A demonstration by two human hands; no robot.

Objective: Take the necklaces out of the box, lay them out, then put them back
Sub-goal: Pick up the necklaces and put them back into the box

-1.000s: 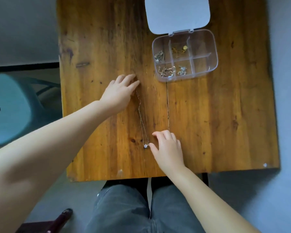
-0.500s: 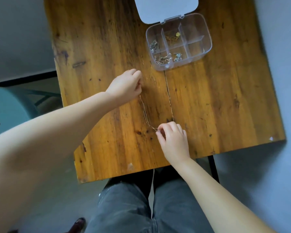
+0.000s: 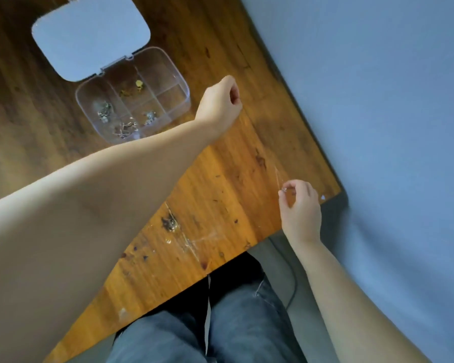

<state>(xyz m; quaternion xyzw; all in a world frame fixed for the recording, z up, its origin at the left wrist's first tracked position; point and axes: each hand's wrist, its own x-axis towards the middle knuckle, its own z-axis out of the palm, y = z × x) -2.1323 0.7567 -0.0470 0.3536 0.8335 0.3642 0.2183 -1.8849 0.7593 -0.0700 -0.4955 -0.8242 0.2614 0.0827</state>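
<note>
A thin silver necklace (image 3: 277, 176) stretches between my two hands above the wooden table (image 3: 220, 195), its chain faint and blurred. My left hand (image 3: 220, 106) is closed in a pinch at the chain's far end, just right of the box. My right hand (image 3: 300, 203) pinches the near end with its small pendant, close to the table's right corner. The clear compartment box (image 3: 133, 95) sits open at the back, its lid (image 3: 89, 35) folded away, with several pieces of jewellery in its left and middle compartments.
The table's right edge runs diagonally beside a grey floor (image 3: 378, 100). My legs in grey jeans (image 3: 194, 334) are under the near edge. A dark cable (image 3: 292, 279) lies on the floor by my right leg.
Both hands lifted the necklace off the table and carried it right, toward the table's right corner. The view swung right, so the box now appears at upper left.
</note>
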